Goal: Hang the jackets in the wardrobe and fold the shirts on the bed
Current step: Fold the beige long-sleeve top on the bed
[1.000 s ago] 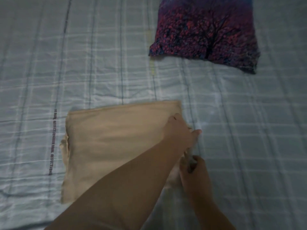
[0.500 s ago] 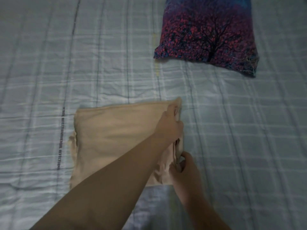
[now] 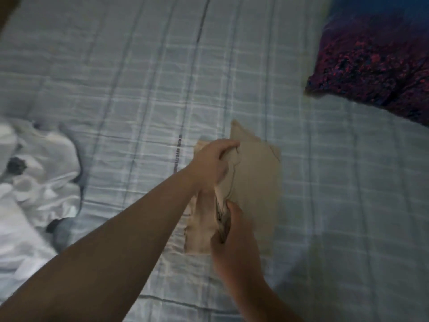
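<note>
On the bed (image 3: 139, 89), near the middle of the view, lies the beige shirt (image 3: 255, 182), partly folded. One broad panel of it lies to the right, with a pointed corner at its far end. A paler, narrower layer shows below and to the left of the hands. Between the two runs a bunched edge of several layers of cloth, and both hands are on that edge.

The left hand (image 3: 212, 163) has the far part of the edge, its grip closed round the gathered cloth with the fingers curled over the top. The left forearm reaches in from the lower left corner. The right hand (image 3: 234, 233) takes the near part of the same edge, its grip a pinch on the stacked layers, thumb on the side toward the camera. The two hands are near each other along the fold but do not touch.

Under the shirt is the pale blue checked sheet (image 3: 336, 205) that covers the bed. A line of dark lettering (image 3: 176, 159) is printed on the sheet just left of the shirt; it is too blurred to read. At the upper right, well apart from the shirt, a pillow (image 3: 376, 66) with a red and purple print on a dark ground lies on the bed. At the left edge sits a crumpled heap of white clothing (image 3: 39, 173) with a few dark patches in it. The whole view is dim and somewhat smeared.
</note>
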Available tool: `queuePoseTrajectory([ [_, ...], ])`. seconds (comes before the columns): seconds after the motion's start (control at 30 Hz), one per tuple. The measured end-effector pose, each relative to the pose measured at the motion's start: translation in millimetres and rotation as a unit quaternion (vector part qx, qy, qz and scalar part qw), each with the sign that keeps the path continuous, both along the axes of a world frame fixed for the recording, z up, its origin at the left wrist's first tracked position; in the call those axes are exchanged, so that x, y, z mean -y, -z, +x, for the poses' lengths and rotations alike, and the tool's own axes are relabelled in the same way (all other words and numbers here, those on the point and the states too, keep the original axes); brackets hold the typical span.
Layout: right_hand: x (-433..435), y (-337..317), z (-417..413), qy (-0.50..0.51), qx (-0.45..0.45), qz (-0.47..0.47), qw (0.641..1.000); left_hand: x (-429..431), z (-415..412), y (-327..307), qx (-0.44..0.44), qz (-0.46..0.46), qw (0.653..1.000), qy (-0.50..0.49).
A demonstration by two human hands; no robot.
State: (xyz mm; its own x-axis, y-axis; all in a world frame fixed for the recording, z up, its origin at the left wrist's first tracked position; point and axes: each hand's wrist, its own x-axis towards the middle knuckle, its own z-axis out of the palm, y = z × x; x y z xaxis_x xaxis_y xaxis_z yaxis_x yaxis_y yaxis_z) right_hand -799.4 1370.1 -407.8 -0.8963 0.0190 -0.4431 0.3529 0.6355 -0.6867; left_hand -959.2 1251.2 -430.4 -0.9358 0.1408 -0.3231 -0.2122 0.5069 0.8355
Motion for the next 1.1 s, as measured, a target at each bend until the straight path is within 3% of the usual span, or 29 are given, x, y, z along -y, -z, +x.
queuePoseTrajectory([
  [0.23,55.8,46.6,15.6,-0.085,0.029,0.016,0.996,60.9,32.3,45.8,0.018,-0.111,0.993,0.019],
  [0.4,41.7,51.7,16.9,-0.112,0.049,-0.048,0.991,63.1,55.9,51.2,-0.036,-0.066,0.994,-0.082],
  [0.5,18.4,46.0,15.7,-0.096,0.016,-0.070,0.993,58.5,92.2,50.5,-0.044,-0.072,0.988,-0.133],
  [0.67,-45.7,47.9,16.6,-0.101,-0.110,0.057,0.987,42.8,158.3,54.7,0.028,-0.108,0.974,-0.195],
  [0.77,-74.8,50.1,22.9,-0.180,-0.169,0.179,0.952,33.2,183.6,54.7,0.109,-0.142,0.968,-0.179],
  [0.87,-87.8,56.0,35.4,-0.249,-0.157,0.247,0.923,29.2,197.7,55.7,0.139,-0.190,0.959,-0.155],
  [1.1,-99.7,74.1,35.6,-0.151,-0.105,0.134,0.974,18.9,203.4,48.4,0.152,-0.139,0.961,-0.185],
])
